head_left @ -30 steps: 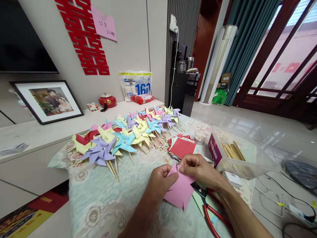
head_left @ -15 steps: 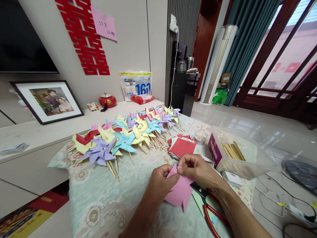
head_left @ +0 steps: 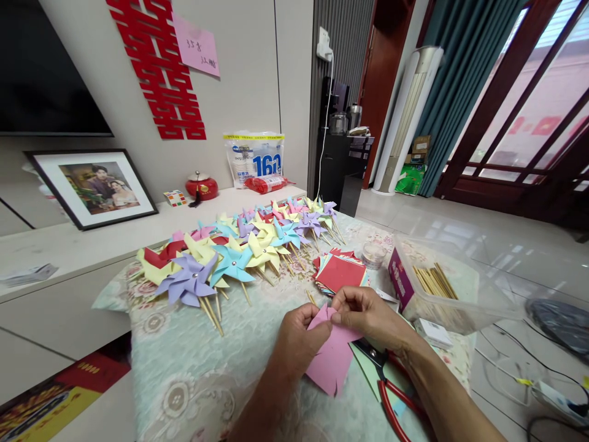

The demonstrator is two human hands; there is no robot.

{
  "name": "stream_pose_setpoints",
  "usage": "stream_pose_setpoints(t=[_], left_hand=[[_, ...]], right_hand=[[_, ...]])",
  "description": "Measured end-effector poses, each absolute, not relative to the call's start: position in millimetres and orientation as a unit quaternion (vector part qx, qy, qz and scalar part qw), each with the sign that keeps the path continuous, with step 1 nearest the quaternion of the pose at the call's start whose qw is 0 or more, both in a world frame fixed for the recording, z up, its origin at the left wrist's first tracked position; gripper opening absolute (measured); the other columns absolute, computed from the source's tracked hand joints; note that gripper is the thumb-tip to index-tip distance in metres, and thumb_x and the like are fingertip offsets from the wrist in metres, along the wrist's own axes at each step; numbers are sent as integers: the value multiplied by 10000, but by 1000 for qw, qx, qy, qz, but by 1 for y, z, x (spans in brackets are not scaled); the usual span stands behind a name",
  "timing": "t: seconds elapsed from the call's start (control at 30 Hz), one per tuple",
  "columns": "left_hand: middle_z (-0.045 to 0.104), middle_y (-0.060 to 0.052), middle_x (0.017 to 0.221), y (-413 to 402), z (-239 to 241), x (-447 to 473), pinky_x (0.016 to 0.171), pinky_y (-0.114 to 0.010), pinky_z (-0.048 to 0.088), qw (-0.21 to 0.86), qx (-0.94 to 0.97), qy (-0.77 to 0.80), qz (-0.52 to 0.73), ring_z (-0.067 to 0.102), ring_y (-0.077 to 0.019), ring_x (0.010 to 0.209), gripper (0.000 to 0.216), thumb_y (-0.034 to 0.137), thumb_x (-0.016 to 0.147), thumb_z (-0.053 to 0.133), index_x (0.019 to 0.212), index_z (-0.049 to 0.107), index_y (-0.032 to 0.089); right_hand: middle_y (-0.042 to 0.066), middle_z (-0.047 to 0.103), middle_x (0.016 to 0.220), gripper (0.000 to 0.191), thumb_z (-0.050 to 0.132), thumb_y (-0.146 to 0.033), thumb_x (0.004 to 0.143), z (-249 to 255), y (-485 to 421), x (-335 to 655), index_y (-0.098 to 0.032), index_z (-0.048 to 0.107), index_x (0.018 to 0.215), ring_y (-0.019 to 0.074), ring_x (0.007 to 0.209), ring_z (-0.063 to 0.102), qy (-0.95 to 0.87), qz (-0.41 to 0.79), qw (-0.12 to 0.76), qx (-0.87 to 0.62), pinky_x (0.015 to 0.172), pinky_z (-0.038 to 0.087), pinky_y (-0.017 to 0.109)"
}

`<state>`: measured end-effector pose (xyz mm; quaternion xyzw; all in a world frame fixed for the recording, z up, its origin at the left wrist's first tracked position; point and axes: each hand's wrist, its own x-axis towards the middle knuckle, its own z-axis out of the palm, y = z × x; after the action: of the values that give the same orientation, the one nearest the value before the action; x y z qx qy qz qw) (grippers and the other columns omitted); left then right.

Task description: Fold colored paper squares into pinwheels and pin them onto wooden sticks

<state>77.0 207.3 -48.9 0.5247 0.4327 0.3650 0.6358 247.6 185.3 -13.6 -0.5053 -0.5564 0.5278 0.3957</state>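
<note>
A pink paper square [head_left: 332, 359] with cut corners is held just above the cloth-covered table [head_left: 193, 374]. My left hand [head_left: 299, 341] grips its left side, thumb on top. My right hand [head_left: 368, 316] pinches a folded corner tip against the sheet's middle. Both hands are closed on the paper. Red-handled scissors [head_left: 391, 393] lie under my right wrist. A stack of red and coloured paper squares [head_left: 341, 273] sits just beyond my hands.
Several finished paper pinwheels [head_left: 230, 255] on wooden sticks cover the table's far half. A clear plastic box [head_left: 442, 285] with wooden sticks stands at right, a small round container [head_left: 373, 253] beside it. A framed photo [head_left: 94, 187] leans on the low cabinet at left.
The pink paper has turned slightly and hangs lower at its near corner; my right fingers have brought a corner tip toward its middle. Hands stay in the same place.
</note>
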Motion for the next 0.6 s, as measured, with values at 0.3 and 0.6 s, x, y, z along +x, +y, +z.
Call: stream_pose_setpoints(t=[0.3, 0.6], left_hand=[[432, 71, 496, 208, -50, 77, 429, -209, 262, 644, 520, 426, 365, 350, -79, 445, 284, 375, 632, 715, 611, 494, 197], [548, 33, 512, 210, -49, 81, 464, -212, 307, 653, 486, 409, 412, 412, -86, 463, 246, 329, 565, 760, 649, 597, 166]], right_hand=[[-62, 467, 591, 332, 824, -429, 716, -16, 187, 245, -157, 635, 734, 82, 548, 343, -562, 522, 406, -497, 510, 227, 234], [-61, 480, 576, 357, 860, -435, 659, -16, 189, 242, -153, 651, 725, 78, 540, 346, -534, 521, 446, -494, 509, 228, 230]])
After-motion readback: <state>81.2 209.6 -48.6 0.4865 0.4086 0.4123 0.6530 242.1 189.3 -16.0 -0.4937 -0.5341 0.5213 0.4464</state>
